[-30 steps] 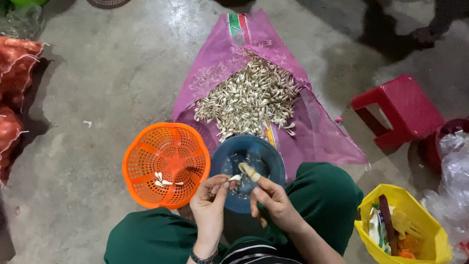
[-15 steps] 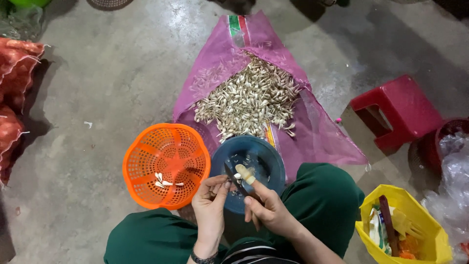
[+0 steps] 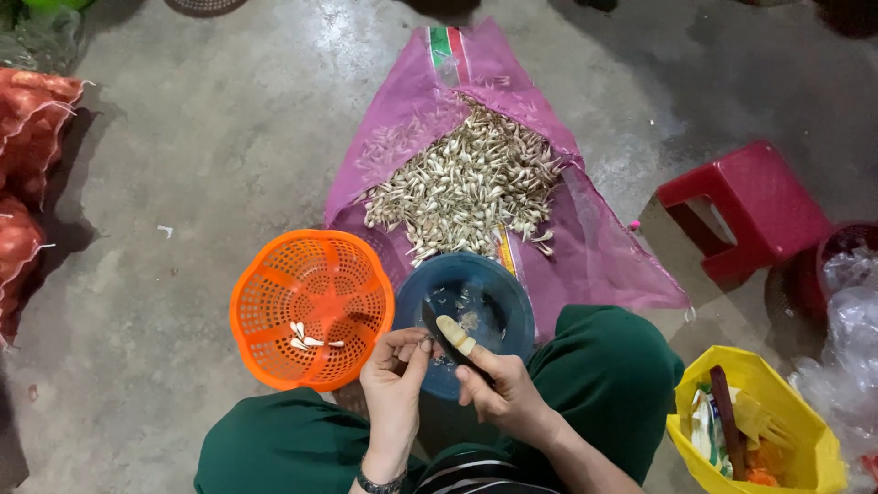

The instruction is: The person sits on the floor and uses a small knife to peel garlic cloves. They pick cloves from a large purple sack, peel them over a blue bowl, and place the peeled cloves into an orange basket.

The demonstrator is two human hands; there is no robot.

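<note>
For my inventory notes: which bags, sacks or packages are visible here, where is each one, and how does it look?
Mesh sack: centre floor, pink, spread flat under garlic cloves.
Net sacks: left edge, orange-red, bulging.
Plastic bag: bottom right, yellow, open.
Clear bag: right edge, crumpled.

Grey concrete floor, stained and dimly lit (brighter patch near the top), red plastic stool at right, orange mesh sacks along the left edge

Garlic clove (peeled) over blue bowl
</note>
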